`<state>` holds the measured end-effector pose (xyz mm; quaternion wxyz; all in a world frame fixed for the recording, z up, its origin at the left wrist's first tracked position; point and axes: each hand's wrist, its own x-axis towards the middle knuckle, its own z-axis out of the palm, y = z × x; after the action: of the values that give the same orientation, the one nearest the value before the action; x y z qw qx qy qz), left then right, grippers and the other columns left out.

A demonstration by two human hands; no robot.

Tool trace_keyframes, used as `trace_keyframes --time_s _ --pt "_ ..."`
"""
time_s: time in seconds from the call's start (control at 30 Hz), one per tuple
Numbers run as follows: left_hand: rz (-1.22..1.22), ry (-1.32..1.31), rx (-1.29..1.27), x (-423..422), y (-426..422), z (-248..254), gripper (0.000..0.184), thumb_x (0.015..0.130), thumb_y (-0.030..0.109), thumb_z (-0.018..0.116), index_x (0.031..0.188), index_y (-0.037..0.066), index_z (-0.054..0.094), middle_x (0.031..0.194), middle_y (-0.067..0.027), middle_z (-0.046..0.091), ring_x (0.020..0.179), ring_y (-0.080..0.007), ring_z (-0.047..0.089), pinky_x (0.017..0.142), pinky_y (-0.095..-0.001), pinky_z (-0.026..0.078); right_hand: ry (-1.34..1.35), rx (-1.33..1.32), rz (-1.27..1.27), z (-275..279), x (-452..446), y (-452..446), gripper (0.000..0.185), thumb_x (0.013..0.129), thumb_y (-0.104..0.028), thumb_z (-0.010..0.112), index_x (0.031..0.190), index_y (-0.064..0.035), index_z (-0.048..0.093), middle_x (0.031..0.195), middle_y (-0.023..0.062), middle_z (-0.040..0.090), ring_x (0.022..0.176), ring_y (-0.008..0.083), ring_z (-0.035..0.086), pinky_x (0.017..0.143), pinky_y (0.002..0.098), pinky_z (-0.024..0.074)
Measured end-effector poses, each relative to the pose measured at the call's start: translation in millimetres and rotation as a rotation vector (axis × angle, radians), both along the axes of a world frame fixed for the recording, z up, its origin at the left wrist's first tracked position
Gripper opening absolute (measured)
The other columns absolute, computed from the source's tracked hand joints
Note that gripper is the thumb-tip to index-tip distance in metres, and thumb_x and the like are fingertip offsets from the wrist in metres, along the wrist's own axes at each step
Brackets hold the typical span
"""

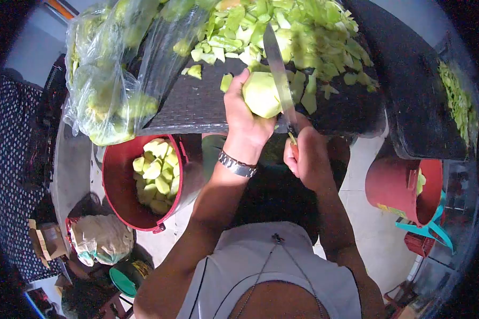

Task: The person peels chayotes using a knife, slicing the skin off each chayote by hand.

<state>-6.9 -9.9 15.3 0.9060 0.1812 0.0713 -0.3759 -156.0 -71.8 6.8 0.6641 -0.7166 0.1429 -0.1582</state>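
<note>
My left hand point(244, 118) is cupping the fruit point(261, 95), apparently steadying it for the knife point(277, 64) my right hand point(310, 153) is gripping.

- Green peelings point(308, 32) and a pale fruit point(261, 95) are being lit brightly at top center, with shadow being cast across the peelings.
- Glare is being thrown back by a plastic bag point(109, 95).
- Lower corners are being dimmed and speckled with grain.
- Edges are being curved by lens distortion and ringed in black.
</note>
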Motion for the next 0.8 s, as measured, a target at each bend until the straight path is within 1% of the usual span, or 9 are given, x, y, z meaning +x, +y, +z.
trace_keyframes --time_s 0.13,0.23,0.33,0.4,0.47,0.5,0.67,0.77,0.8 --pt "-0.007 0.002 0.049 2 0 -1 0.030 0.096 0.031 0.054 0.109 0.005 0.061 0.099 -0.0125 0.069 0.090 -0.0315 0.068 0.085 -0.0470 0.056 -0.030 -0.021 -0.004 -3 4 -1 0.059 0.106 -0.049 0.029 0.135 -0.0024 0.049 0.056 -0.0032 0.038 0.044 0.0072 0.036 0.040 0.0250 0.0289" --pt "-0.041 0.014 0.038 3 1 -9 0.031 0.096 0.031 0.054 0.109 0.004 0.062 0.099 -0.0129 0.069 0.090 -0.0314 0.069 0.084 -0.0461 0.057 -0.016 -0.051 -0.007 5 8 -2 0.052 0.105 -0.038 0.039 0.139 0.0009 0.044 0.053 0.0042 0.049 0.044 0.0181 0.053 0.045 0.0337 0.0435" --pt "-0.057 -0.014 0.018 2 3 -12 0.031 0.095 0.031 0.055 0.108 0.004 0.063 0.099 -0.0131 0.070 0.089 -0.0305 0.069 0.083 -0.0451 0.057 -0.025 -0.041 -0.013 -5 9 -5 0.045 0.103 -0.032 0.043 0.134 0.0006 0.046 0.068 0.0133 0.058 0.046 0.0224 0.056 0.046 0.0374 0.0465" --pt "-0.058 -0.035 0.017 -2 4 -12 0.031 0.095 0.031 0.056 0.107 0.004 0.063 0.098 -0.0129 0.070 0.089 -0.0294 0.069 0.082 -0.0441 0.058 -0.011 -0.312 0.003 -18 7 -10 0.041 0.099 -0.023 0.051 0.132 0.0012 0.046 0.087 0.0219 0.061 0.051 0.0268 0.059 0.047 0.0406 0.0485" --pt "-0.051 -0.052 0.022 -6 2 -10 0.030 0.096 0.031 0.056 0.107 0.004 0.063 0.097 -0.0123 0.070 0.089 -0.0281 0.069 0.082 -0.0428 0.058 -0.002 -0.387 0.029 -24 5 -12 0.041 0.093 -0.013 0.057 0.129 0.0015 0.047 0.106 0.0292 0.060 0.057 0.0318 0.061 0.050 0.0432 0.0507" --pt "-0.029 -0.059 0.019 -6 1 -11 0.030 0.096 0.030 0.056 0.107 0.004 0.063 0.097 -0.0119 0.070 0.089 -0.0276 0.069 0.082 -0.0422 0.058 -0.004 -0.433 0.038 -24 4 -12 0.038 0.094 -0.015 0.056 0.127 0.0009 0.047 0.102 0.0270 0.059 0.056 0.0301 0.060 0.050 0.0419 0.0492" --pt "0.089 -0.116 0.030 -11 -2 -23 0.028 0.097 0.028 0.055 0.109 0.004 0.063 0.099 -0.0107 0.070 0.091 -0.0255 0.069 0.082 -0.0399 0.057 0.002 -0.494 0.008 -23 8 -11 0.029 0.099 -0.025 0.050 0.114 -0.0018 0.048 0.084 0.0160 0.053 0.051 0.0216 0.052 0.045 0.0355 0.0419" --pt "0.104 -0.157 0.154 -6 -4 -15 0.031 0.101 0.030 0.053 0.113 0.004 0.062 0.103 -0.0100 0.070 0.094 -0.0232 0.069 0.086 -0.0384 0.055 -0.014 -0.466 -0.024 -14 12 -16 0.029 0.101 -0.032 0.047 0.107 -0.0034 0.048 0.073 0.0094 0.049 0.048 0.0166 0.047 0.042 0.0317 0.0375" --pt "0.108 -0.231 0.204 -4 -4 -8 0.033 0.102 0.032 0.051 0.114 0.003 0.062 0.104 -0.0097 0.070 0.095 -0.0226 0.068 0.088 -0.0380 0.054 -0.026 -0.431 -0.036 -5 14 -19 0.030 0.102 -0.034 0.045 0.104 -0.0039 0.048 0.070 0.0072 0.048 0.047 0.0149 0.045 0.042 0.0304 0.0361"
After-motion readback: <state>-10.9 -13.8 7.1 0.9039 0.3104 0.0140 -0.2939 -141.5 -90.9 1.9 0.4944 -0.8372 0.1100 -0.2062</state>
